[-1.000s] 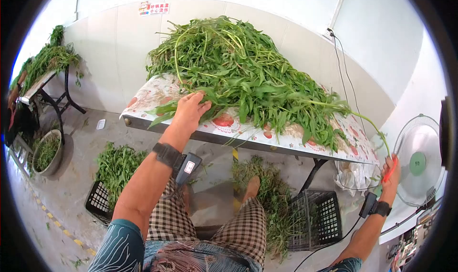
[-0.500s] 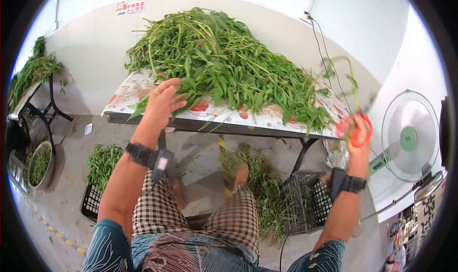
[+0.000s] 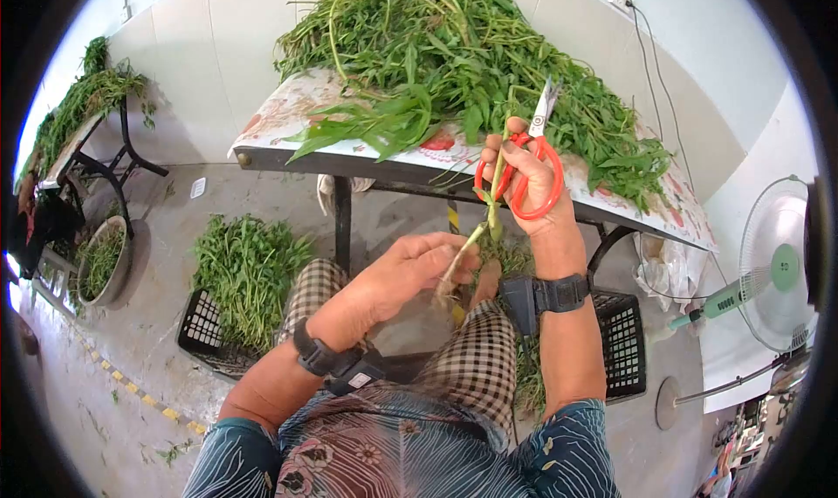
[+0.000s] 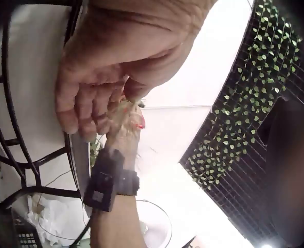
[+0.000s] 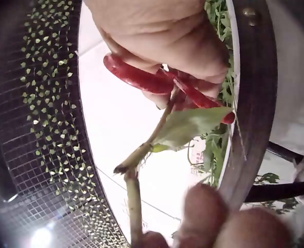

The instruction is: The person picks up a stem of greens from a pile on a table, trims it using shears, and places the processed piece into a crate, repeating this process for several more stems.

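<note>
In the head view, the right hand (image 3: 537, 179) grips red-handled scissors (image 3: 548, 203), blades pointing up, together with a green stem (image 3: 499, 179). Below it the left hand (image 3: 415, 275) has its fingers at the stem's pale lower end (image 3: 461, 258), which shows roots. The right wrist view shows the stem (image 5: 134, 206) with a leaf (image 5: 190, 126) beside the red handles (image 5: 139, 77), and left fingertips (image 5: 206, 212) at its lower part. In the left wrist view the left hand (image 4: 126, 57) has bent fingers, the thumb close to them.
A heap of leafy stems (image 3: 436, 53) covers much of the patterned table (image 3: 301, 105). Black crates (image 3: 205, 323) with greens stand on the floor either side of the legs. A fan (image 3: 772, 267) stands at the right, a round tub (image 3: 103, 262) at the left.
The right hand has come in from the far right with the scissors and stem. The left hand has moved off the table's front edge, down and right, to the stem's lower end.
</note>
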A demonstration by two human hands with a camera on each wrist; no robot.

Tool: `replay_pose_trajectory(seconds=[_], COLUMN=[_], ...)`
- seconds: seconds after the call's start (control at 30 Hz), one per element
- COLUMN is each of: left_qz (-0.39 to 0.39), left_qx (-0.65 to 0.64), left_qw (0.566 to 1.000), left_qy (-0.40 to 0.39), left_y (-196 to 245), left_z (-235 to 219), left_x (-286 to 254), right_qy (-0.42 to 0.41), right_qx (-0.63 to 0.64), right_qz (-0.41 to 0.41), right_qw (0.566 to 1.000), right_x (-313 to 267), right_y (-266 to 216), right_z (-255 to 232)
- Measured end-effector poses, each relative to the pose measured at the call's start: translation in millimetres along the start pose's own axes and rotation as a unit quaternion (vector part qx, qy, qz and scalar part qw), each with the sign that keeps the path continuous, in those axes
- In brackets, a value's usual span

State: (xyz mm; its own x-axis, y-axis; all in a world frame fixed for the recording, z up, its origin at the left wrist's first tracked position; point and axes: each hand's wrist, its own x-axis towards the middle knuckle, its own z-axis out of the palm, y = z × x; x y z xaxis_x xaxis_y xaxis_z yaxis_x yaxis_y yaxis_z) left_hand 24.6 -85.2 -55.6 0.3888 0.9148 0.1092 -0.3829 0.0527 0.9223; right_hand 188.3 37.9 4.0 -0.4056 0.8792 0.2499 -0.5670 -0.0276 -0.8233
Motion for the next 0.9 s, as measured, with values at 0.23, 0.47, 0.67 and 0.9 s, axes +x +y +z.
replay_pose_trajectory(seconds=[0.23, 0.47, 0.67, 0.9], left_qz=[0.02, 0.046, 0.061, 0.061], left_qx=[-0.107, -0.137, -0.051, 0.005], left_qw=[0.994, 0.984, 0.983, 0.977], left_qy=[0.017, 0.102, 0.166, 0.204], left_y=[-4.8, -4.2, -7.7, -4.8], left_z=[-6.4, -15.4, -21.0, -20.3], left_x=[-8.9, -10.8, -12.0, -14.2], right_qy=[-0.006, -0.056, -0.136, -0.152], right_qx=[-0.073, -0.164, -0.198, -0.216], right_qz=[0.024, 0.054, 0.198, 0.218], right_qw=[0.997, 0.983, 0.95, 0.94], right_x=[-5.8, -68.8, -129.6, -110.6], right_y=[20.6, 16.3, 39.9, 53.7], right_z=[-4.8, -30.2, -51.7, -12.3])
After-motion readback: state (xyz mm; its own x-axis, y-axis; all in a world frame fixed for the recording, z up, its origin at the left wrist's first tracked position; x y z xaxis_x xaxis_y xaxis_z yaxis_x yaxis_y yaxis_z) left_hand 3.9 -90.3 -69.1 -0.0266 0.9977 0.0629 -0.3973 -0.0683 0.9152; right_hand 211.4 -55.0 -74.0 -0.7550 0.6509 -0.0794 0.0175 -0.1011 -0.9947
